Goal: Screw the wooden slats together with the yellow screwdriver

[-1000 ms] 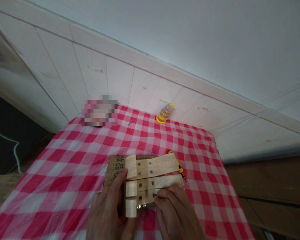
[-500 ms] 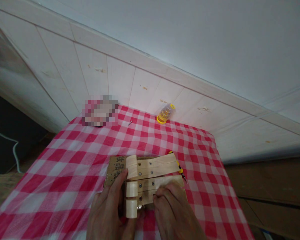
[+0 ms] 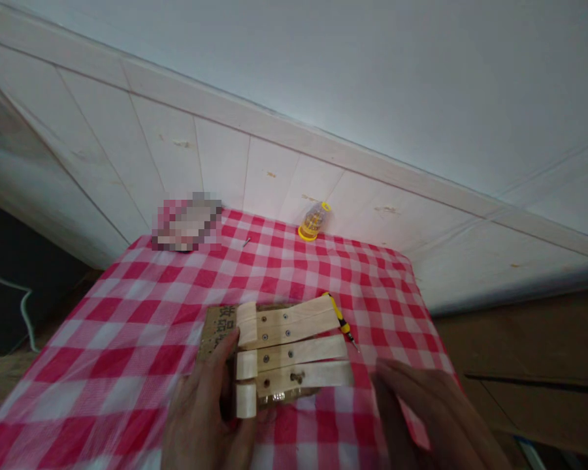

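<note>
Three pale wooden slats (image 3: 294, 352) with screws in them lie side by side on a brown cardboard piece (image 3: 218, 326) with printed characters, on a table with a red and white checked cloth (image 3: 142, 326). My left hand (image 3: 208, 411) grips the rounded left ends of the slats, thumb on the cardboard, fingers wrapped round the nearest slat's end. My right hand (image 3: 436, 418) is off the slats, to their right above the cloth, blurred, fingers loosely stretched and holding nothing I can see. A screw (image 3: 296, 377) stands in the nearest slat. A yellow-handled screwdriver (image 3: 340, 320) lies just beyond the slats' right ends.
A yellow and clear container (image 3: 313, 222) stands at the table's far edge against the white panelled wall (image 3: 225, 156). A small screw (image 3: 246, 242) lies on the cloth near it. A blurred-out patch (image 3: 186, 222) sits at the far left corner. Brown floor (image 3: 534, 346) lies right of the table.
My right hand has left the screw on the nearest slat and moved to the right, off the wood. The left hand stays on the slats' ends. The view shifted slightly.
</note>
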`<state>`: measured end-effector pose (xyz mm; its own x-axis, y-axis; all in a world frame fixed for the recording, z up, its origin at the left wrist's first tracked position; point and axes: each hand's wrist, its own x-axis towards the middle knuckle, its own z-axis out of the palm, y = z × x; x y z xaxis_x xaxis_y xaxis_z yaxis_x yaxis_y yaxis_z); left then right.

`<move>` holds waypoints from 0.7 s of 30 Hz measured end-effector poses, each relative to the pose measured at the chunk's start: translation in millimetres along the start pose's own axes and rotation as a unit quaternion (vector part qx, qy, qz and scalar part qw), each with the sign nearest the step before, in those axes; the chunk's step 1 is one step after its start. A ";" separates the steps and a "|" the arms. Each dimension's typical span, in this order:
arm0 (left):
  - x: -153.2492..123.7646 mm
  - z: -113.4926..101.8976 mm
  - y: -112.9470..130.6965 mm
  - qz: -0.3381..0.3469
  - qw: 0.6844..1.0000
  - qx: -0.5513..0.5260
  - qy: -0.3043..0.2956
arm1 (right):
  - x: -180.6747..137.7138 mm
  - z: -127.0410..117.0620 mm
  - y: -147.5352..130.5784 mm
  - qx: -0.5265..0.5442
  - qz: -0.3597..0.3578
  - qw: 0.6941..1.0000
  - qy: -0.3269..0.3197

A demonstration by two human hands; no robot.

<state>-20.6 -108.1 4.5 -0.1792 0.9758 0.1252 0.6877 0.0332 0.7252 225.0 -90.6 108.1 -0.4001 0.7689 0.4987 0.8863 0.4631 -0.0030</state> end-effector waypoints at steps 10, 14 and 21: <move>3.4 -2.2 8.7 -0.020 0.998 -0.060 -0.008 | 41.8 78.1 61.0 0.163 0.164 0.960 -0.161; 5.0 -1.1 12.8 -0.013 0.998 -0.058 0.009 | 53.7 92.4 58.9 0.189 0.164 0.931 -0.265; 5.8 6.6 7.8 -0.006 1.000 -0.013 0.028 | 55.5 95.8 65.3 0.179 0.164 0.926 -0.288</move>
<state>-11.6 -100.7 6.4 -0.2271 0.9618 0.1526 0.6673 0.0396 0.7437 238.3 24.6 52.6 -0.2714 0.9543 -0.1249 0.8897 0.1992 -0.4109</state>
